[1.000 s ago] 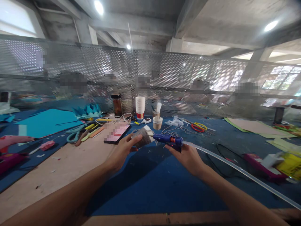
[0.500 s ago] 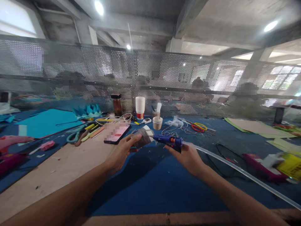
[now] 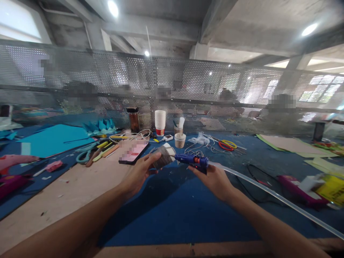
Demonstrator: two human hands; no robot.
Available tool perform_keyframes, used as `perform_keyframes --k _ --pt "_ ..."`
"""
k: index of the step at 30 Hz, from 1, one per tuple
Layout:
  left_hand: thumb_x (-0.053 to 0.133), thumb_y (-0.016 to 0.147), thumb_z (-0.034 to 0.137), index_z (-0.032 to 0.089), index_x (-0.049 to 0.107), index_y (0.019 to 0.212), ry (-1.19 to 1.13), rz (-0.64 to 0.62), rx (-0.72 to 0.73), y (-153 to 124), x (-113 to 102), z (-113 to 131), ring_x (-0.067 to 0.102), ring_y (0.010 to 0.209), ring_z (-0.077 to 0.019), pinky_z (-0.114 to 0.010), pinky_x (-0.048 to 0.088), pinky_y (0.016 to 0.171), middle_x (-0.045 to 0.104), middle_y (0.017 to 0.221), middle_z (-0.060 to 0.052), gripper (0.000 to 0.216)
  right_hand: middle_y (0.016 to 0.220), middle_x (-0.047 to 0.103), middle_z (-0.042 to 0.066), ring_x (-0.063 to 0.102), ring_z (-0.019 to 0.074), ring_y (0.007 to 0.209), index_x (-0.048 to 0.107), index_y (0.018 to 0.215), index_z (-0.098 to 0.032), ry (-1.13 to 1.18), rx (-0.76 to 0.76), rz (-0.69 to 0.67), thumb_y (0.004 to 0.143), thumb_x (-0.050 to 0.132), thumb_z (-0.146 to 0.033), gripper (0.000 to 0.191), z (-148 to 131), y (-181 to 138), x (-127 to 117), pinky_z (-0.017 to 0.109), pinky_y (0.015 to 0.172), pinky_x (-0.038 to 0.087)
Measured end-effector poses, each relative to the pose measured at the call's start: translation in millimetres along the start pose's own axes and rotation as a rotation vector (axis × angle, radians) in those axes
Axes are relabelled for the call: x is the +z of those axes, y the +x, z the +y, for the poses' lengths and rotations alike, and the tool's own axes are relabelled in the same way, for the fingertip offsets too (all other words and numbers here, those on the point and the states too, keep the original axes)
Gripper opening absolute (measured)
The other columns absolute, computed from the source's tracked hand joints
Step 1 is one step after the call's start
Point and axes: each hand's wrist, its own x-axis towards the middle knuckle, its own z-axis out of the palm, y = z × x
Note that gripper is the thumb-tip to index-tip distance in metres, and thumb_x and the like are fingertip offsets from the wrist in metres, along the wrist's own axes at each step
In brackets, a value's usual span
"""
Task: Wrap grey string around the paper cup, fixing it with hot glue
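Between the thumb and fingers of my left hand (image 3: 141,171) is a small paper cup (image 3: 163,157) with a dark grey-brown outside and a white inside, tilted on its side. My right hand (image 3: 213,179) is closed around a blue hot glue gun (image 3: 191,159), whose nozzle points left and lies at the cup's edge; whether it touches I cannot tell. A long clear glue stick (image 3: 268,191) sticks out from the gun's back toward the lower right. Both hands are above the blue table mat (image 3: 188,218).
Behind stand a stack of paper cups (image 3: 160,122), a brown jar (image 3: 133,120) and a small cup (image 3: 180,141). To the left lie a phone (image 3: 134,152) and teal scissors (image 3: 85,154); to the right, red-yellow scissors (image 3: 227,145) and a magenta glue gun (image 3: 301,191). A perforated metal screen (image 3: 172,79) closes off the back.
The cup in my left hand has turned slightly, its dark side shifting a little, while the glue gun stays almost in place at its edge.
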Motion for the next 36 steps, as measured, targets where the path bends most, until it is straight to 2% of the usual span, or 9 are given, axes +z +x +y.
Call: perform_keyframes --k 13,28,36 --pt "0.071 0.087 0.058 0.02 0.076 0.117 -0.044 -0.034 -0.018 2.9 -2.5 -1.6 0.064 0.088 -0.0208 -0.033 0.047 0.076 0.075 0.114 -0.01 0.048 0.079 0.078 0.005 0.075 0.0264 0.073 0.075 0.104 -0.022 -0.048 -0.01 -0.002 0.099 0.057 -0.053 0.036 2.2 -0.1 1.3 0.029 0.058 0.044" --pt "0.072 0.087 0.056 0.02 0.075 0.118 -0.123 -0.042 -0.074 4.3 -3.5 -1.6 0.065 0.08 -0.0177 -0.031 0.049 0.072 0.076 0.105 -0.007 0.047 0.075 0.077 0.004 0.071 0.023 0.065 0.074 0.106 -0.021 -0.038 -0.011 0.0 0.098 0.057 -0.05 0.035 1.3 0.3 1.2 0.028 0.057 0.042" --pt "0.074 0.086 0.053 0.018 0.072 0.118 -0.179 -0.035 -0.111 4.7 -3.9 -1.4 0.067 0.079 -0.018 -0.03 0.051 0.069 0.076 0.102 -0.008 0.047 0.082 0.078 0.006 0.074 0.0259 0.075 0.075 0.107 -0.022 0.0 0.01 -0.029 0.098 0.058 -0.052 0.035 4.0 0.3 2.7 0.031 0.064 0.047"
